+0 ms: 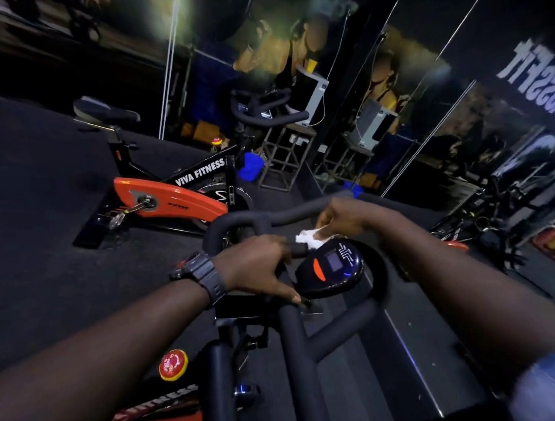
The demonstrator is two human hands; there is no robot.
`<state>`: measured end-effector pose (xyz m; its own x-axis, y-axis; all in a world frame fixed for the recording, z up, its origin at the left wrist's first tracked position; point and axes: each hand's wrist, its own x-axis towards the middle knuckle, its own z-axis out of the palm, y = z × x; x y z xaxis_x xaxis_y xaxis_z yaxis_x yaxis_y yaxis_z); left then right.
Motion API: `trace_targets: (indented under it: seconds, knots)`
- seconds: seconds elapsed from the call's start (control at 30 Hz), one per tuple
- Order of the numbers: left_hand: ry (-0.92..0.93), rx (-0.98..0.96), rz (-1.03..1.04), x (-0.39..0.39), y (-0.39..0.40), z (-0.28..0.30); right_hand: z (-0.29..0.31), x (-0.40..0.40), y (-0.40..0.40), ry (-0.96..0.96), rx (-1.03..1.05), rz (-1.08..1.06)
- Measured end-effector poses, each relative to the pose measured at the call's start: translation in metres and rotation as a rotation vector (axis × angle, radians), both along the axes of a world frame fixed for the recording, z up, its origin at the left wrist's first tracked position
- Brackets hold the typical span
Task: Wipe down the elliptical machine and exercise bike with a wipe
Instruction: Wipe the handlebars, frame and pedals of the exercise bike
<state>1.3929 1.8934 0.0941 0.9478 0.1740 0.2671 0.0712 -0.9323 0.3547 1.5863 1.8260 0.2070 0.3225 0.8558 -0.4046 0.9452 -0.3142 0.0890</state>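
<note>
I stand over an exercise bike whose black foam handlebar (296, 343) fills the lower middle of the head view. Its oval black console (334, 269) has a small screen and an orange button. My right hand (345, 220) pinches a crumpled white wipe (310, 237) and holds it against the console's top edge. My left hand (255, 266), with a dark watch on the wrist, grips the handlebar just left of the console.
A second black and orange exercise bike (173, 197) marked VIVA FITNESS stands on the dark floor to the left. A blue bucket (251, 167) and a metal stand (284, 157) sit behind it. Mirrors (430, 121) line the far wall; more equipment (495, 230) crowds the right.
</note>
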Motion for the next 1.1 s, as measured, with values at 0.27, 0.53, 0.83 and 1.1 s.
trace_targets:
  seconds: [0.27,0.53,0.83,1.1]
  knots:
    - [0.027,-0.104,0.088,0.009,0.031,-0.008,-0.03,-0.042,0.032,-0.19,-0.146,0.189]
    - [0.035,-0.08,-0.007,0.013,0.036,-0.012,-0.026,-0.072,0.035,-0.37,-0.164,0.023]
    - [0.057,-0.205,0.106,0.008,0.042,-0.014,-0.039,-0.105,0.001,-0.63,0.203,0.029]
    - [0.034,-0.262,0.112,-0.003,0.038,-0.017,-0.069,-0.134,-0.005,-0.405,0.355,-0.143]
